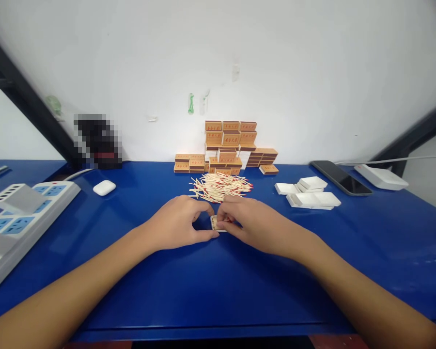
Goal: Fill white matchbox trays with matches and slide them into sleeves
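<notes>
Blue tabletop [218,291] meets white wall [148,58]. Matchbox tray [222,230] sits mid-tabletop; left hand [179,222] grips its far and near edges, finger and thumb. Right hand [259,225] curls over it, can't tell if fingers hold anything. Match pile [221,186] behind; matchboxes [231,139] stacked at back edge, phone [340,178] toward back right corner.

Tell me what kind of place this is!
Perhaps a study corner in a room: there's a blue desk against a white wall, with a power strip and a phone on it.
</notes>
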A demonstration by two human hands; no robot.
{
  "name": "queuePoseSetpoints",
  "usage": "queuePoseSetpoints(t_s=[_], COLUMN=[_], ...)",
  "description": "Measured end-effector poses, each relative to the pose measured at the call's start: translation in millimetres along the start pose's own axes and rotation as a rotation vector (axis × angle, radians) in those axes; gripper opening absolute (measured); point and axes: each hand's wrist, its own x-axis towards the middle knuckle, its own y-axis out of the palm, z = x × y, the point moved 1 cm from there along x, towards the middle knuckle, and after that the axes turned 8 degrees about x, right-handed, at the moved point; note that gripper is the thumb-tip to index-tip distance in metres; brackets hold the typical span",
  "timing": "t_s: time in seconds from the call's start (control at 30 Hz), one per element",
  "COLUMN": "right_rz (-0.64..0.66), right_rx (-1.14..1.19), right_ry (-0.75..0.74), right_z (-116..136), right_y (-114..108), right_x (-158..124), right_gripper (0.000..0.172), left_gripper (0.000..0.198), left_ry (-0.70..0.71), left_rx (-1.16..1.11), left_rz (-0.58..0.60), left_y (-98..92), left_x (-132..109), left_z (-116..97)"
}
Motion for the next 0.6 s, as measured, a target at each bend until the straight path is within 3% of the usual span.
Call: queuePoseSetpoints(t_s=[0.2, 0.43, 0.6], right_rz=[-0.235, -0.128, -0.054], right_rx=[0.027, -0.200, -0.214], right_ry=[0.084, 0.167, 0.178], right_z=[-5, -9, -12], right_y=[-14, 4, 4], right_x=[20, 66, 68], right_gripper=[0.016, 0.016, 0.012], left_gripper=[0.034, 0.034, 0.033], left_ry=[-0.002, 0.004, 0.006], left_rx=[-0.004, 0.009, 0.008], left_rz=[0.013, 0.018, 0.022], left_y=[-0.5, -2.4, -2.5], left_x=[-1, -2, -3], left_z=[2, 1, 2])
